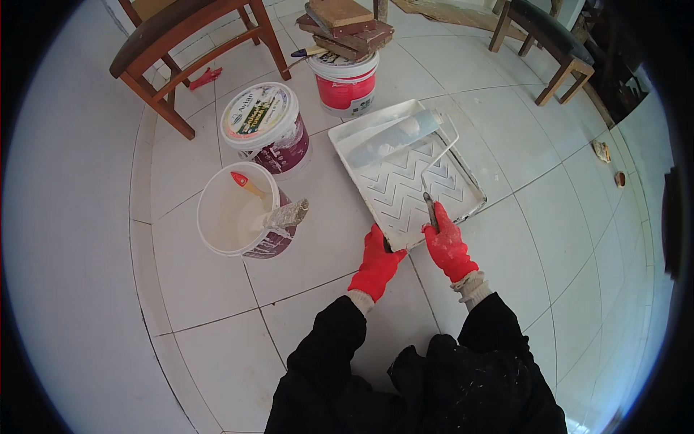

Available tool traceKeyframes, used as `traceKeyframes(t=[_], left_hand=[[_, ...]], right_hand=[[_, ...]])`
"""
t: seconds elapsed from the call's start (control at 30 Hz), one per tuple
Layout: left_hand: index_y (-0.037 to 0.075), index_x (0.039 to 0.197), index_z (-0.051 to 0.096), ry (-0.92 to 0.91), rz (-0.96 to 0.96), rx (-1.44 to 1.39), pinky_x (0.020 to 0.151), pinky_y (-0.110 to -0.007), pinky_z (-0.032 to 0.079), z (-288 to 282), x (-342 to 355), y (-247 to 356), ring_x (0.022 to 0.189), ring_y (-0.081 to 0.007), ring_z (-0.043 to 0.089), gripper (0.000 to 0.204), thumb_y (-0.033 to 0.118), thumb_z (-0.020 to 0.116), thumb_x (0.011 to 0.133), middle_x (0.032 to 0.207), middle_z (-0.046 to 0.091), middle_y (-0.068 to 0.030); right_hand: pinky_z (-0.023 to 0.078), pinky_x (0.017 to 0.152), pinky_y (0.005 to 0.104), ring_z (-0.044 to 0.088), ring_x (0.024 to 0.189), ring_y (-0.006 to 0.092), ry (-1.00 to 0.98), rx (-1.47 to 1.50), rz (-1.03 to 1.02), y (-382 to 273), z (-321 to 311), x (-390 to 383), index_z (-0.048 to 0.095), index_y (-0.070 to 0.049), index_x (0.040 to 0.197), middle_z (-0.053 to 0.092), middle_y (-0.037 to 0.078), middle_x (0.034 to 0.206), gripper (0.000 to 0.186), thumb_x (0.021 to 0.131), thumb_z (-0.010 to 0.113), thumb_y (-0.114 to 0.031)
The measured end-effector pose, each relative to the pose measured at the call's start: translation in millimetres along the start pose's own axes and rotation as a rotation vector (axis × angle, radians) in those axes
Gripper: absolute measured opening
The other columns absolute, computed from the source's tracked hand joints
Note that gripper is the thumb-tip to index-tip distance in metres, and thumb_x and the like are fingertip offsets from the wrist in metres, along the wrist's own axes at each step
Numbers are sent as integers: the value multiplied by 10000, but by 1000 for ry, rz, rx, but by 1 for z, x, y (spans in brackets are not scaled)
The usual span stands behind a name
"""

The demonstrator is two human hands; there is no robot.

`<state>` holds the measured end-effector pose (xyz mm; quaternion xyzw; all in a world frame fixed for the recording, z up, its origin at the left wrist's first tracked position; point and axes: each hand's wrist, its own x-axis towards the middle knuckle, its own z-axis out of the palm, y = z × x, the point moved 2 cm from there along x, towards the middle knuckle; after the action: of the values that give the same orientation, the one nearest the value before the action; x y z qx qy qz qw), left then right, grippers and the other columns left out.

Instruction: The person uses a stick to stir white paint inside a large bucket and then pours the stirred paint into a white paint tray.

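Observation:
My left hand (377, 262), in a red glove, grips the near left corner of a white paint tray (401, 206) with zigzag ridges. My right hand (445, 243), also gloved in red, is closed on the handle of a paint roller (394, 136), whose pale roller lies across the tray's far end. Left of the tray stands an open bucket (224, 217) with a red-and-wood brush (247, 184) inside and a white-crusted tool (285, 213) at its rim.
A lidded purple-labelled bucket (285, 152) stands behind the open one. A red bucket (343, 92) carries stacked boards (347, 25). A wooden chair (163, 101) is at back left, with a red glove (206, 78) beside it; a dark-seated chair (542, 43) is at back right. Walls (79, 217) bound the sides.

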<state>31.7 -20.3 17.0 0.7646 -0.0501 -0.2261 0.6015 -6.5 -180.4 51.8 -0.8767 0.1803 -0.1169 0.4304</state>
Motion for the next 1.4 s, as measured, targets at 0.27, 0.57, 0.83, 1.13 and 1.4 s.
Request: traceKeyframes(t=[0.27, 0.57, 0.83, 1.13, 1.4], left_hand=[[150, 1320, 348, -26, 38, 9, 545, -304, 491, -1, 3, -5, 860, -195, 562, 677, 43, 708, 757, 1209, 413, -82], [149, 1321, 343, -27, 10, -17, 575, -316, 494, -1, 0, 0, 898, -209, 545, 662, 65, 701, 770, 1198, 391, -96], [159, 1325, 341, -10, 1, 29, 598, -330, 510, -1, -2, 0, 924, -249, 538, 684, 86, 715, 756, 1198, 380, -124], [103, 1278, 366, 54, 88, 77, 529, -293, 490, 0, 0, -5, 844, -187, 578, 640, 38, 705, 739, 1126, 492, -88], [102, 1272, 370, -1, 50, 9, 519, -287, 482, -5, 5, -10, 794, -167, 580, 632, 22, 699, 739, 1099, 515, -79]], right_hand=[[477, 667, 351, 599, 689, 240, 94, -77, 29, 13, -29, 19, 390, -16, 1366, 625, 191, 833, 564, 836, 566, -88], [466, 805, 399, 606, 936, 390, 288, -188, -102, 34, -32, 52, 397, 10, 1347, 612, 260, 1062, 548, 836, 560, -101], [457, 788, 438, 577, 956, 435, 210, -89, -5, 15, 0, 59, 388, -3, 1351, 598, 284, 1037, 569, 838, 583, -155], [418, 932, 364, 530, 1131, 393, -2, 114, 151, -25, 21, 27, 387, 37, 1350, 553, 280, 1195, 584, 836, 581, -162], [462, 808, 411, 597, 957, 409, -45, 102, 96, -15, 3, 4, 411, 15, 1329, 608, 277, 1032, 566, 826, 598, -168]])
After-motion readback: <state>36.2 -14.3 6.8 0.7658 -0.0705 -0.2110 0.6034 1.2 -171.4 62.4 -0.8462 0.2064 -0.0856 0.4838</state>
